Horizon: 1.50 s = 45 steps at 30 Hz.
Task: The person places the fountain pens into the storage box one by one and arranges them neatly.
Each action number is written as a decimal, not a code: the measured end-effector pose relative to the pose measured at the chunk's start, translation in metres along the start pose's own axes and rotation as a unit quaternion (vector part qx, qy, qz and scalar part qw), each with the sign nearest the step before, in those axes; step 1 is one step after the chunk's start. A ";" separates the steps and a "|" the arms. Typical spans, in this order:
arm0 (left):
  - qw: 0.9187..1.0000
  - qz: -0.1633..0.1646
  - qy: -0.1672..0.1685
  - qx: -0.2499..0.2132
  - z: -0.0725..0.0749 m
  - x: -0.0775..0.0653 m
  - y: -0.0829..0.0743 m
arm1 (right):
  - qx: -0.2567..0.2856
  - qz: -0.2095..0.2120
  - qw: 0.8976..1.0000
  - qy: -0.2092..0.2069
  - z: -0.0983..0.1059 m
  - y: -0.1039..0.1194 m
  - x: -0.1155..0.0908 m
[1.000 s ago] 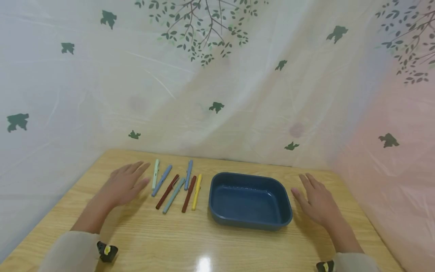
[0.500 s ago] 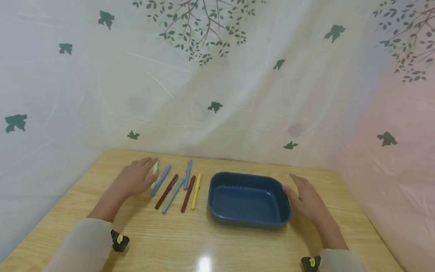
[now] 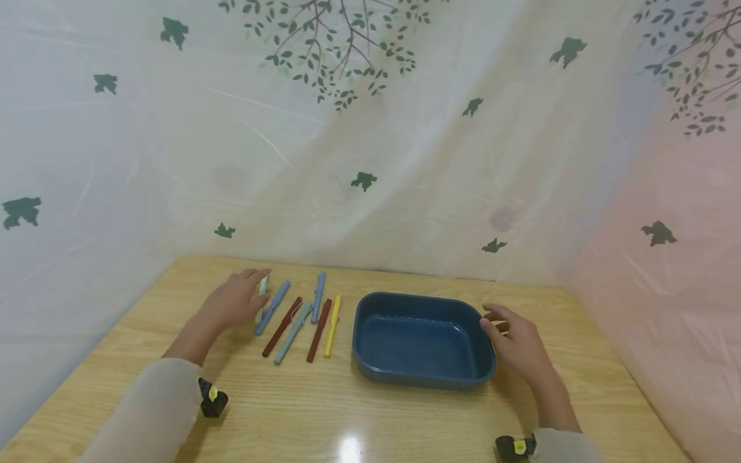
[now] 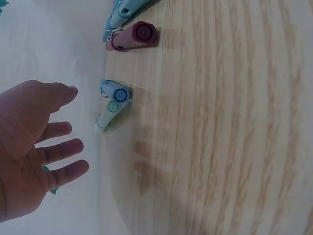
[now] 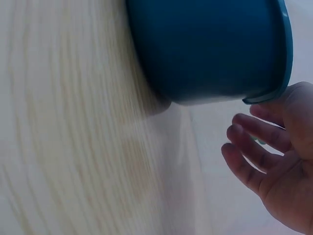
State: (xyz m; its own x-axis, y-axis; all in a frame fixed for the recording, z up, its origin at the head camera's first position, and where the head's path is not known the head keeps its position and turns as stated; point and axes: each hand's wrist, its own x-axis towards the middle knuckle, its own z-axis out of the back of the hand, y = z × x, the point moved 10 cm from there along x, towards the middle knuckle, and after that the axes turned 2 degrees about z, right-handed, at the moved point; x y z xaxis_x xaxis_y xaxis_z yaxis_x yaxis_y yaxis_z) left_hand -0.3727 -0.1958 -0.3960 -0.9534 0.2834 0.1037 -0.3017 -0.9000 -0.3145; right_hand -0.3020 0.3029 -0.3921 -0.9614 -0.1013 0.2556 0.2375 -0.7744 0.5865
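My left hand [image 3: 234, 301] hovers over a pale green pen [image 3: 262, 302], partly covering it, with fingers spread and nothing held. In the left wrist view, the hand [image 4: 36, 147] is apart from the pale green pen [image 4: 110, 113] and the blue pen [image 4: 116, 91] beside it. At the right end of a dark blue rectangular basin [image 3: 425, 379], my right hand [image 3: 518, 344] has its thumb at the rim. Seen from the right wrist, that hand's [image 5: 279, 161] loosely bent fingers stay off the basin's outer wall [image 5: 210, 54]; the thumb tip is hidden behind the rim.
Several more pens lie side by side left of the basin, among them dark red pens [image 3: 320, 331], a grey-green pen [image 3: 293, 334], a blue pen [image 3: 319, 298] and a yellow pen [image 3: 332, 328]. A printed curtain [image 3: 289, 212] hangs behind the wooden table [image 3: 289, 411].
My left hand has moved right, from beside the pens to over the pale green one. The right hand has come left to the basin's rim, its fingers bending more. Pens and basin stay put.
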 end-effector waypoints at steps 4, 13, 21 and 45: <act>1.000 -0.004 0.001 -0.021 -0.004 0.005 0.005 | 0.018 -0.017 1.000 -0.008 -0.002 -0.002 -0.001; 0.994 0.018 0.002 -0.104 -0.014 0.015 0.025 | 0.055 -0.044 0.997 -0.022 -0.004 -0.003 -0.001; 0.992 0.043 0.010 -0.122 -0.020 0.027 0.039 | 0.073 -0.067 0.995 -0.015 -0.006 -0.008 -0.002; 0.975 0.146 0.075 -0.147 -0.025 0.034 0.065 | 0.081 -0.076 0.994 -0.003 -0.009 -0.010 -0.001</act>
State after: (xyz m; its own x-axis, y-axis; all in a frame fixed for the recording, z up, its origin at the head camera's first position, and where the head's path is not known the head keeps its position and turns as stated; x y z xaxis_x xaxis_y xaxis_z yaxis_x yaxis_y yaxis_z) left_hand -0.4249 -0.2363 -0.4363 -0.9820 0.0953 -0.1629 0.0148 -0.8217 -0.5697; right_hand -0.3049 0.3052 -0.4053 -0.9874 0.0132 0.1578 0.1084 -0.6703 0.7342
